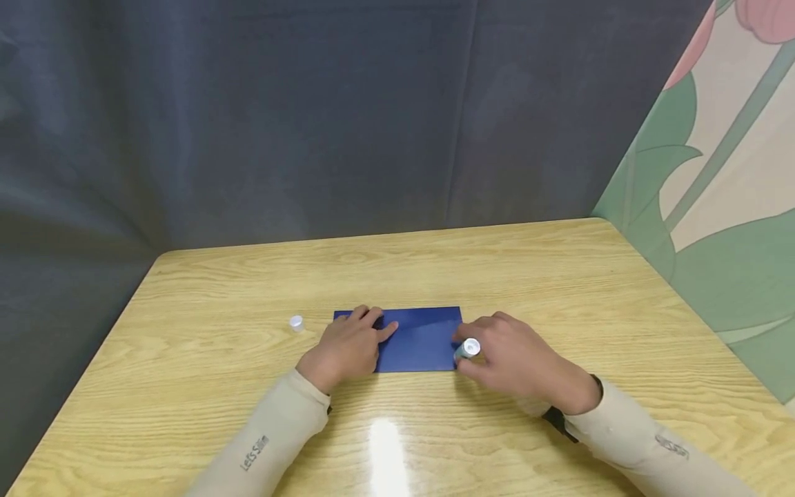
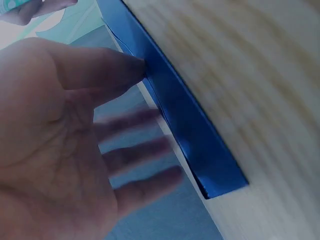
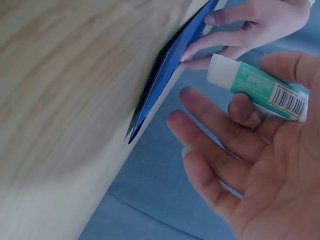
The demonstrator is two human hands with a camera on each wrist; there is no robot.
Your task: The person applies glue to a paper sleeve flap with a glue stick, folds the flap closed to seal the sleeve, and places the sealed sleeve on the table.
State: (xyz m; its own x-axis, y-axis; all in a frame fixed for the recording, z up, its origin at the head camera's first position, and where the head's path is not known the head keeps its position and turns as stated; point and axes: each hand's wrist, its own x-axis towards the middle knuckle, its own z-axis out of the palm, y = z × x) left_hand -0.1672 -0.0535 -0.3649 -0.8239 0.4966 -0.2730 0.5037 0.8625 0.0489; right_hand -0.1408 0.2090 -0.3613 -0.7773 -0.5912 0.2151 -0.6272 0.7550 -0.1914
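probably, gluing is underway: at the frame's lower centre, blue paper [image 1: 419, 348] is touched by the spread left hand [image 1: 348, 346]; the glue stick [image 1: 469, 348] is pinched by the right hand [image 1: 518, 355]; steady paper seems needed next.

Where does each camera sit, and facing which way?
Head: worn on head, facing forward and down at table and blue paper; left hand, right hand and sleeves show.
Left wrist: on that wrist, facing blue paper; left hand, part of right hand show.
Right wrist: on that wrist, facing green tube; both hands show.
Wrist views share blue paper.
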